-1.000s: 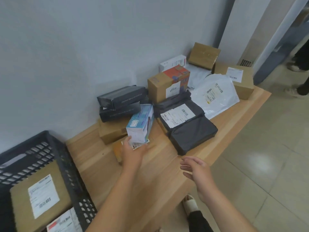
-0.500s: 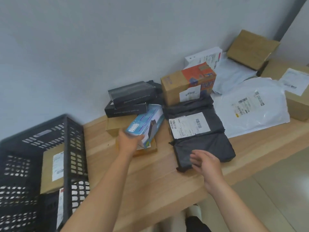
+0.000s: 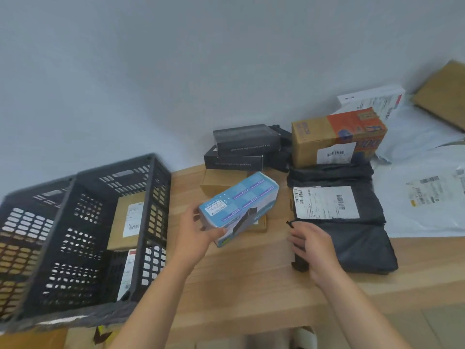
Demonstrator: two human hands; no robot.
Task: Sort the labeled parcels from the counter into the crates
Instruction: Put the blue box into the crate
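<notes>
At your far left the black crate (image 3: 156, 197) stands against the counter (image 3: 251, 285), with a labelled cardboard parcel (image 3: 128, 220) inside; a second crate behind it is cut off and blurred, so its contents cannot be read. Your left hand (image 3: 196, 238) grips the blue box (image 3: 241, 205) by its near end, thumb under and fingers behind, holding it tilted above the counter, just right of the crate. It looks like light, stiff card with a slick printed skin, so hold it across the short end or cup it from below. Your right hand (image 3: 314, 245) lies on the left edge of the black mailer (image 3: 357, 243); whether it pinches the film cannot be told. That bag looks soft and floppy, so gather it, don't lift by a corner. Parcels at far right run out of view.
</notes>
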